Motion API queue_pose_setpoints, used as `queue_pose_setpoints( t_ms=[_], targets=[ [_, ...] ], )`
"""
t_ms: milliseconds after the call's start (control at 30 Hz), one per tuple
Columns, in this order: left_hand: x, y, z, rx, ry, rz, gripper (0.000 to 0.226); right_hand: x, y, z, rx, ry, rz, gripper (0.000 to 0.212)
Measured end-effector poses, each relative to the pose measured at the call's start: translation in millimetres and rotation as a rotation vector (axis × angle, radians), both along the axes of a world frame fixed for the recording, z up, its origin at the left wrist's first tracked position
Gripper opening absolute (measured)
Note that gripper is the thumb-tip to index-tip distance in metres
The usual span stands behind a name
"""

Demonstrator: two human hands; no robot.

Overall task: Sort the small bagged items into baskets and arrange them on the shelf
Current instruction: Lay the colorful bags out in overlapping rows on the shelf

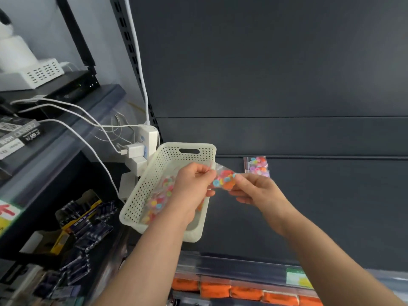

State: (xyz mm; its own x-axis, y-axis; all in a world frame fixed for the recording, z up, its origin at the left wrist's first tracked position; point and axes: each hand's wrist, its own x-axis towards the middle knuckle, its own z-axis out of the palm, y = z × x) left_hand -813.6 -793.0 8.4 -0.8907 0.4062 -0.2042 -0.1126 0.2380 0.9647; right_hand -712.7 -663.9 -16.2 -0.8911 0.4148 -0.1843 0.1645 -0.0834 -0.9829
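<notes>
Both hands met over the dark grey metal shelf (309, 206), sharing one small clear plastic bag of bright round pieces (225, 180). The left hand (194, 184) had its fingers curled in and pinched the bag's left edge between thumb and fingertips. The right hand (256, 188) pinched the bag's right side the same way, its other fingers folded under. The bag hung in the air between them, close by the right rim of the cream perforated plastic basket (170, 154), not yet inside it. The basket sat at the shelf's left end, turned at a slant, its slotted handle end toward the back panel. Inside it lay more clear bags of coloured pieces (159, 199), partly hidden by the left wrist. A second loose bag of the same kind (257, 166) lay on the shelf near the back, to the right of the basket and apart from it. Just beside the basket's left wall stood a white power strip (151, 138) with a white plug adapter (135, 150) in it. Below the shelf's front edge sat a row of orange packs (242, 292)
</notes>
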Motion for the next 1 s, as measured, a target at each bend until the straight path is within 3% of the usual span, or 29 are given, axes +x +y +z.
queue_pose_setpoints(
  t_ms=[200,333,667,1000],
  targets=[
    [25.0,38.0,-17.3,-0.004,-0.132,-0.076,0.005,29.9,32.6,-8.4,-0.092,0.001,-0.203,0.012],
    [39.3,54.5,-26.2,-0.063,-0.178,-0.125,0.008,44.9,48.5,-14.2,-0.041,-0.071,-0.224,0.006],
    [48.2,60.6,-59.5,-0.563,0.164,-0.264,0.016,55.1,65.6,-42.8,0.263,-0.372,-0.223,0.013],
    [47.8,67.3,-60.8,-0.686,0.293,-0.263,0.022,46.4,67.6,-49.3,0.460,-0.410,-0.322,0.008]
  ],
)
